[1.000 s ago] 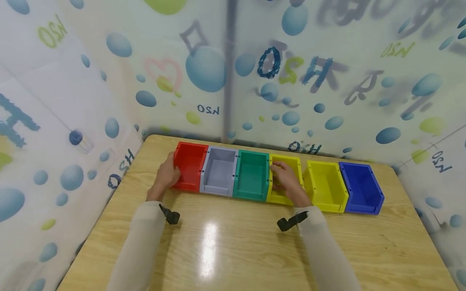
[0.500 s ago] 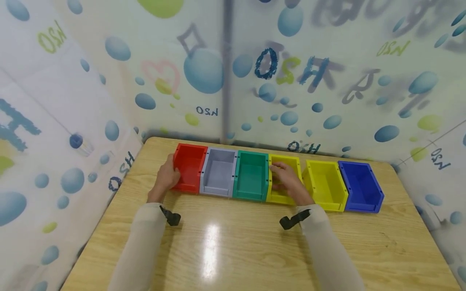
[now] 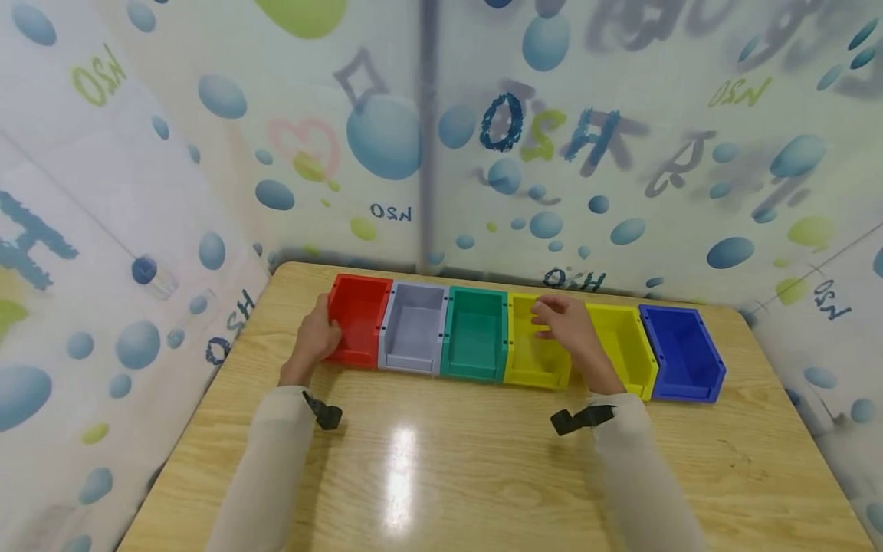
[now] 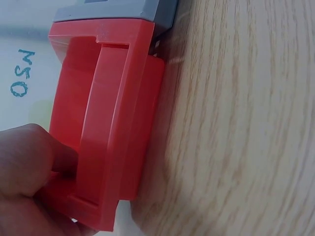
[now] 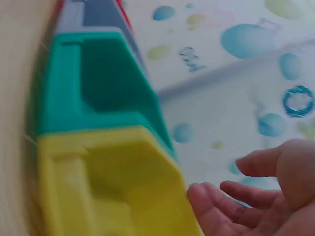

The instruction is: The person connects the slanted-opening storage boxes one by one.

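Note:
At the left end of a row of plastic storage bins, my left hand point(image 3: 317, 335) grips the side wall of the red bin point(image 3: 361, 318). In the left wrist view the thumb point(image 4: 61, 156) is inside that wall, and the other fingers are mostly hidden on its outer side. My right hand point(image 3: 571, 328) is raised over the right side of the nearer yellow bin point(image 3: 527, 360), holding nothing. Its fingers are loosely bent and apart in the right wrist view, beside the rim of the yellow bin point(image 5: 142, 196).
Between the red and yellow bins stand a grey bin point(image 3: 415, 326) and a green bin point(image 3: 477, 337). A second yellow bin point(image 3: 631, 353) and a blue bin point(image 3: 684, 353) stand farther right. The wooden table point(image 3: 469, 475) meets a patterned wall point(image 3: 483, 192) behind the row.
My right hand has lifted off the left wall of the nearer yellow bin and moved right. My left hand stays on the red bin, and the bins look unmoved.

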The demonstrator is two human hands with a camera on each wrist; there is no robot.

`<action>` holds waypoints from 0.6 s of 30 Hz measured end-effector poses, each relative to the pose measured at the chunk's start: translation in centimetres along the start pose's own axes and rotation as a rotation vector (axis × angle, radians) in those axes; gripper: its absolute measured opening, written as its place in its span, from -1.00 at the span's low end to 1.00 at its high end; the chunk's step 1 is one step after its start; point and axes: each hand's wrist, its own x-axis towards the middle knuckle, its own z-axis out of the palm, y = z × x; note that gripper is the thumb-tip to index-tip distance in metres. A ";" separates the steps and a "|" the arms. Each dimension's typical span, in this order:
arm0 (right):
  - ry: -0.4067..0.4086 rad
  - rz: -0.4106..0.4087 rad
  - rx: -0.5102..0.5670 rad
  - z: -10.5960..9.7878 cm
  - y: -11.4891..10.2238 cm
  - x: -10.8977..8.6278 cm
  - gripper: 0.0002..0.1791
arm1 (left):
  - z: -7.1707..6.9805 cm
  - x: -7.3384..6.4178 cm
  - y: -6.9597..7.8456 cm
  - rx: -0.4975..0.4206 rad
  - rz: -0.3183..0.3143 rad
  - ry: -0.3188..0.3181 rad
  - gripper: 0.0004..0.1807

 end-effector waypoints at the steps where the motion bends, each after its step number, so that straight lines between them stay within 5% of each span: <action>1: 0.034 -0.016 -0.018 -0.7 0.0 -0.1 -0.53 | 0.0 0.0 0.0 0.004 0.002 0.002 -0.42; 5: 0.178 -0.037 -0.131 -3.4 0.8 -0.5 -0.55 | 0.0 0.0 -0.1 0.016 0.005 0.011 -0.43; 8: 0.211 0.004 -0.235 -4.8 2.0 -0.5 -0.52 | -0.1 -0.1 -0.1 0.017 0.003 0.008 -0.43; 12: 0.044 0.091 -0.294 -6.0 3.4 -0.8 -0.40 | -0.1 -0.1 -0.1 0.019 0.005 0.007 -0.43; 15: -0.121 0.156 -0.261 -6.6 4.4 -0.9 -0.33 | 0.0 -0.1 -0.1 0.019 0.009 0.011 -0.43; 18: -0.199 0.200 -0.221 -7.0 5.0 -1.0 -0.30 | 0.1 0.0 -0.2 0.017 0.008 0.010 -0.42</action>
